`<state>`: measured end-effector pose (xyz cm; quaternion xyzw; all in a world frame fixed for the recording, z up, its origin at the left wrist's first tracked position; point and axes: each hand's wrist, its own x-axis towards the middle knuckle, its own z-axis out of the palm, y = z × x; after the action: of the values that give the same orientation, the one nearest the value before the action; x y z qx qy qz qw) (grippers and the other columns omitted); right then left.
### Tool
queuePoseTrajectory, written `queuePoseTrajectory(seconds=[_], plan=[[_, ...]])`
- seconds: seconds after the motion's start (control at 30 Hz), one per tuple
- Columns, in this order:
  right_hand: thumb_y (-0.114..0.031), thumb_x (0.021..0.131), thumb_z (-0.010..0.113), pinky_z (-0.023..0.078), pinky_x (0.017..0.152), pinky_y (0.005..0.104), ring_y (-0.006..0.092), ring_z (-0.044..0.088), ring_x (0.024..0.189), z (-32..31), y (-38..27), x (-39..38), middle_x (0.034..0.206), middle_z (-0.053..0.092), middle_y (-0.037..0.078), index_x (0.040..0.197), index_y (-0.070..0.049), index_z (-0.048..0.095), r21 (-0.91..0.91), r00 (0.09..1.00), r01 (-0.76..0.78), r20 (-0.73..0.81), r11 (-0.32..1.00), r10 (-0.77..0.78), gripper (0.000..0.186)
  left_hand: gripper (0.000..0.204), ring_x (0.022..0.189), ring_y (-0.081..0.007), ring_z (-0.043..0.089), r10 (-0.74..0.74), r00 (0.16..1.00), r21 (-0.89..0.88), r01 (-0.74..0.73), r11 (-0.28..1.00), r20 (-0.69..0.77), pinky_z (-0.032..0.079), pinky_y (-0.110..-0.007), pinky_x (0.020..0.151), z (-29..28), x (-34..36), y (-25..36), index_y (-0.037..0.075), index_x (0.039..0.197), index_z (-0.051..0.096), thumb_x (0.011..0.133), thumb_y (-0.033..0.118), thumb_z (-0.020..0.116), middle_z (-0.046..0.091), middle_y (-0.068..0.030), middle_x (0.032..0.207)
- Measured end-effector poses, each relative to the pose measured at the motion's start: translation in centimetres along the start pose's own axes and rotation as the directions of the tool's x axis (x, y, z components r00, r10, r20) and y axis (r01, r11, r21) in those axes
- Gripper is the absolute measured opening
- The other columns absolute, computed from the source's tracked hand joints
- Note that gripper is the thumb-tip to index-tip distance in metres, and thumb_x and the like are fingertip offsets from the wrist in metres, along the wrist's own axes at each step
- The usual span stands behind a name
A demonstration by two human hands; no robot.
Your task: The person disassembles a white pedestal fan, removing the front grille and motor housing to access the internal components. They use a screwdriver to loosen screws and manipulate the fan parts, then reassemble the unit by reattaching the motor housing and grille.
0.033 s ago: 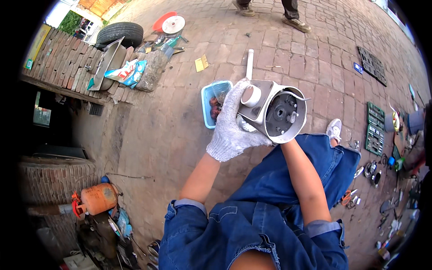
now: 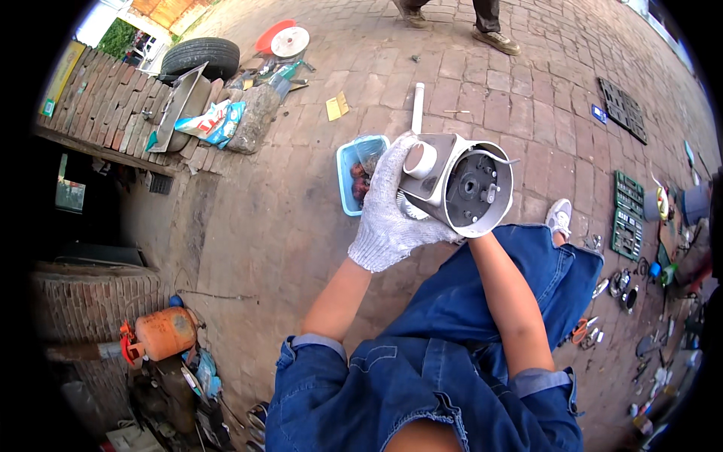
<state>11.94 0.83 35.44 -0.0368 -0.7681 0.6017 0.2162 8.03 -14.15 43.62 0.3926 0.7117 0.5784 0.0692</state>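
Note:
My left hand (image 2: pixel 388 218), in a pale grey knitted glove, grips the left side of a white appliance housing (image 2: pixel 433 184), thumb along its edge by a short white round spout (image 2: pixel 419 160). The housing's open round end shows a dark plate (image 2: pixel 468 190) with holes and small fittings, and a thin pale wire at the rim. My right forearm (image 2: pixel 504 301) rises to the housing's underside, where my right hand is hidden. Just beyond lie a light blue plastic box (image 2: pixel 348 181) with reddish items and a white tube (image 2: pixel 418 105).
A person's feet (image 2: pixel 493 38) stand at the top. Open tool cases (image 2: pixel 626 215), scissors (image 2: pixel 581 330) and many parts lie at right. At left are a low brick wall (image 2: pixel 105 105), tyre (image 2: pixel 199 56), bags, an orange gas cylinder (image 2: pixel 166 331) and a dark opening.

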Motion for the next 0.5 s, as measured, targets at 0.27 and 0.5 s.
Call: queuePoseTrajectory(seconds=[0.27, 0.5], plan=[[-0.031, 0.094, 0.056, 0.056, 0.076, 0.0381, 0.0248, 0.064, 0.091, 0.5, 1.5, 1.5, 0.106, 0.062, 0.013, 0.123, -0.003, 0.049, 0.956, 0.907, -0.16, 0.044, 0.246, 0.419, 0.042, 0.073, 0.106, -0.027, 0.059, -0.029, 0.966, 0.032, 0.038, 0.999, -0.255, 0.049, -0.037, 0.089, 5.3, 3.6, -4.5, -0.005, 0.138, 0.031, 0.082, 0.015, 0.073, 0.051, -0.0219, 0.128], [-0.04, 0.092, 0.057, 0.056, 0.078, 0.0418, 0.0268, 0.061, 0.086, -2.6, 4.4, 2.8, 0.103, 0.058, 0.009, 0.118, -0.011, 0.048, 0.97, 0.739, 0.202, -0.058, -0.139, 0.672, 0.039, 0.046, 0.097, -0.0395, 0.059, -0.293, 0.922, 0.163, 0.258, 0.952, 0.253, 0.045, -0.041, 0.084, 8.6, 0.0, -10.6, -0.003, 0.114, 0.059, 0.098, 0.037, 0.042, 0.062, -0.0251, 0.104]])
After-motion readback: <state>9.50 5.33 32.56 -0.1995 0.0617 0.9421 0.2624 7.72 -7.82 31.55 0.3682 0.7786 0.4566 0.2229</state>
